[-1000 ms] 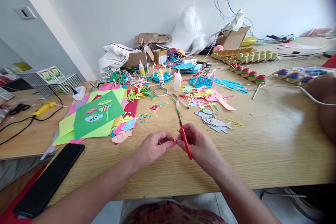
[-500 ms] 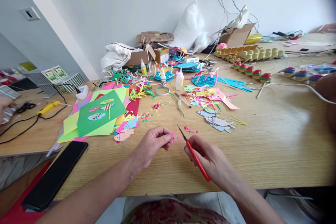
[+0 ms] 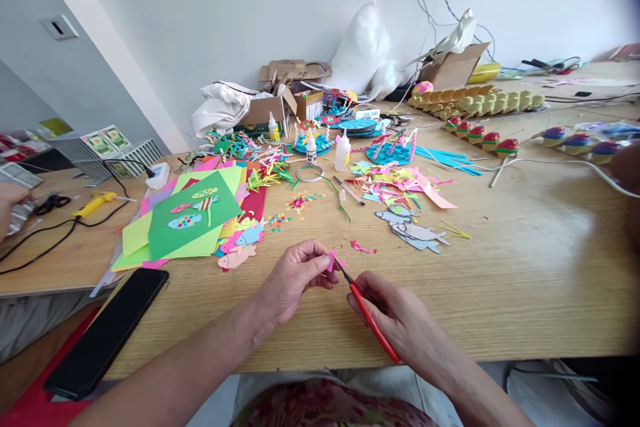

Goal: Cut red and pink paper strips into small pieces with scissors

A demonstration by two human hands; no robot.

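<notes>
Between the fingertips of my left hand is a small piece of pink paper. My right hand is closed on red-handled scissors, whose dark, narrow blades reach the pink paper. Whether the blades are parted cannot be made out. Just beyond the hands lie tiny pink paper scraps. Grey-blue paper fish rest to the right, past my right hand. On the left, more paper fish in several colours lie near a green card with decorated fish on it.
A black phone lies at the front left edge. Glue bottles, a tape ring and a pen stand or lie mid-table. Paper strips and egg cartons are farther right. Other people's hands show at both sides.
My right hand has brought the scissors slightly left and down, so the blade tips now meet the pink paper. My left hand has shifted a little to the right.
</notes>
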